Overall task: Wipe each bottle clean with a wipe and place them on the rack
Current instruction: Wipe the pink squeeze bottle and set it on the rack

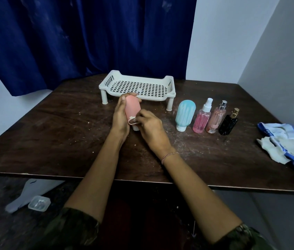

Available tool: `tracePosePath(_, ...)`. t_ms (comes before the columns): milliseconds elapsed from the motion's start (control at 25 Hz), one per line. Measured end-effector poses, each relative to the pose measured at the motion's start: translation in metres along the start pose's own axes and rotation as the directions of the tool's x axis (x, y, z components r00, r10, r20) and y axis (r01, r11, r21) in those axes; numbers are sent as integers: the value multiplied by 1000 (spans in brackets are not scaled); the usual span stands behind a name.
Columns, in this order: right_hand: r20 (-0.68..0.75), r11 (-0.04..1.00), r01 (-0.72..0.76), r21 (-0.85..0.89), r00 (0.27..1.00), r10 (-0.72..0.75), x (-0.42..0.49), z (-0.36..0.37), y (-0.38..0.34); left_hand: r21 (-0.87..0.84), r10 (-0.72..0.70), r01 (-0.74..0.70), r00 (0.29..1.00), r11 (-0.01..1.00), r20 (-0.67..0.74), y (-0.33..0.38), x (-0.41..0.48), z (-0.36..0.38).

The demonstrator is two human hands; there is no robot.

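Wiping pink bottle (132,109) mid-counter, just near of empty rack (137,86). Left hand (120,117) wrapped round body, steadying. Right hand (149,126) pinching wipe (132,120) at neck; best rotate bottle, cover cap. Four bottles (206,116) wait right.

Dark wooden table (52,127) before blue curtain (70,37) and white walls (233,33).

1 head-worn wide-angle view is aimed forward and down, close over the table (52,132); edges appear bent, probably by the lens.
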State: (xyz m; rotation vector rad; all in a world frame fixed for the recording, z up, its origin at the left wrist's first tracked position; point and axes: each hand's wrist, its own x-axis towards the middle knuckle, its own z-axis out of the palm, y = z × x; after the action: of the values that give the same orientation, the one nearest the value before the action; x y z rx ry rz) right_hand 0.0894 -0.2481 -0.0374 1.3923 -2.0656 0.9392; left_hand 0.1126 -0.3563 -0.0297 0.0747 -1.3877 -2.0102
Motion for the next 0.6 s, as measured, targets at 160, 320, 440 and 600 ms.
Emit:
tracePosePath(160, -2, 999, -3, -47, 1000, 3, 3, -1, -3, -3, -14, 14, 1000, 1000, 16, 0, -1, 1)
tracePosePath(320, -40, 999, -36, -35, 999, 35, 19, -9, -5, -55, -21, 22, 1000, 998, 15, 2, -2, 4)
tracePosePath(440, -107, 997, -78, 4, 991, 78, 39, -16, -2, -66, -27, 27, 1000, 997, 2, 5, -1, 5)
tracePosePath(600, -122, 998, -58, 15, 991, 59, 45, -20, 6, -66, -19, 20, 1000, 998, 13, 3, -1, 5)
